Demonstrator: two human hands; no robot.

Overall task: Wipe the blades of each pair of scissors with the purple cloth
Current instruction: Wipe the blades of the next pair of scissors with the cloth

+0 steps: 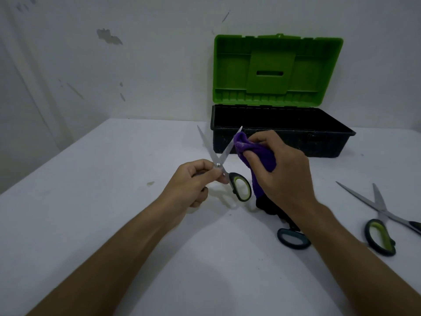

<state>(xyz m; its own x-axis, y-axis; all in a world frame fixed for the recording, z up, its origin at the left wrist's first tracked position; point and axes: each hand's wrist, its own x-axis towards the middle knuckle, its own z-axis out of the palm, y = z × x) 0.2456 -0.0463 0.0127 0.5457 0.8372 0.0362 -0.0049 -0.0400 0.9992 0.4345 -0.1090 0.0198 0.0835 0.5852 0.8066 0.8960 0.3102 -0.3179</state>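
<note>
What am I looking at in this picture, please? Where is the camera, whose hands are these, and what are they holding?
The camera sits on a person's head and looks down at their own two bare hands over a white table. The left hand holds an open pair of scissors near its pivot, blades pointing up. The right hand grips a purple cloth against one blade. A second pair of scissors lies open on the right, and a dark handle shows beside the right forearm. Behind stands an open toolbox with a green lid.
</note>
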